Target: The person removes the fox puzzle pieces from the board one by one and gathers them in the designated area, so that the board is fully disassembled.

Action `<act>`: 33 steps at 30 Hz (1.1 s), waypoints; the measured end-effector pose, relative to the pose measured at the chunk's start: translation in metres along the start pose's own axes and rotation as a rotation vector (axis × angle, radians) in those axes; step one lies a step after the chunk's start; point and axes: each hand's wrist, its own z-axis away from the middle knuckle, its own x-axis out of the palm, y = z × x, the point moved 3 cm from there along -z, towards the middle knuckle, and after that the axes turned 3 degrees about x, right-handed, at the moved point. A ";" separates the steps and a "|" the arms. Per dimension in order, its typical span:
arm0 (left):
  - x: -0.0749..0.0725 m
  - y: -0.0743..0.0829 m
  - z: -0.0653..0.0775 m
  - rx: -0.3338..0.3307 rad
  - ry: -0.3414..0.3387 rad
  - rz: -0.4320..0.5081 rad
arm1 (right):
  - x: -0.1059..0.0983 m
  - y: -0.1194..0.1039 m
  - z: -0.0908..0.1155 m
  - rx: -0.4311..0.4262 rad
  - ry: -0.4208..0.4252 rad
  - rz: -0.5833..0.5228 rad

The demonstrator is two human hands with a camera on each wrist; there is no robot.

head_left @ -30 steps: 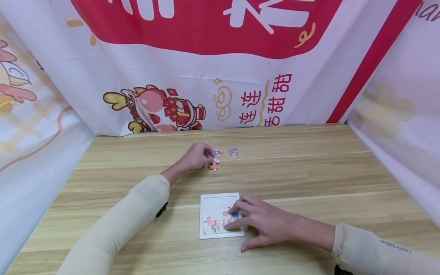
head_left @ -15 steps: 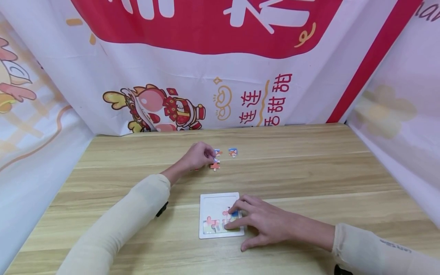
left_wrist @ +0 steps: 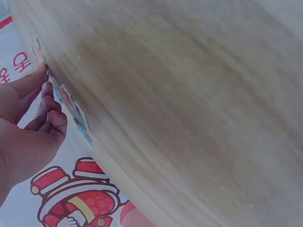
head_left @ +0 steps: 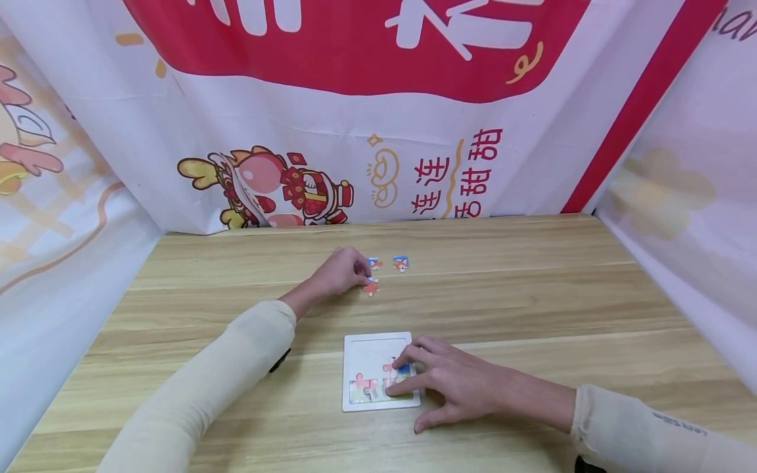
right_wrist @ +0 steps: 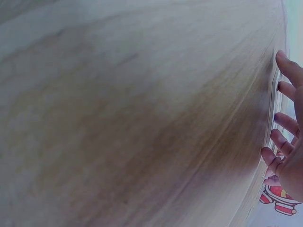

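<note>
My left hand (head_left: 343,270) is over loose jigsaw pieces toward the back of the table. Its thumb and index finger pinch an orange-and-white puzzle piece (head_left: 370,288) by its near-left edge; in the left wrist view this piece (left_wrist: 39,53) shows at the fingertips. Just beyond lies a blue-and-orange piece (head_left: 374,263), partly behind the fingers. My right hand (head_left: 452,378) spreads over the right side of a white puzzle tray (head_left: 347,351), fingertips touching the fitted pieces. Along the tray's bottom and right side sit several joined pieces (head_left: 363,387), some covered by the fingers.
Another blue-and-orange piece (head_left: 401,263) lies to the right of the loose ones. The wooden table (head_left: 532,295) runs back to a printed white-and-red cloth (head_left: 355,118), with cloth at both sides too.
My left hand has shifted slightly, and the piece in its fingers has turned a little. A red bit visible beneath the wrist earlier is now hidden. My right hand and the tray stay put.
</note>
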 end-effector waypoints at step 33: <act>-0.002 0.027 0.081 0.294 -0.113 -0.018 | -0.013 0.007 -0.003 0.146 -0.089 -0.276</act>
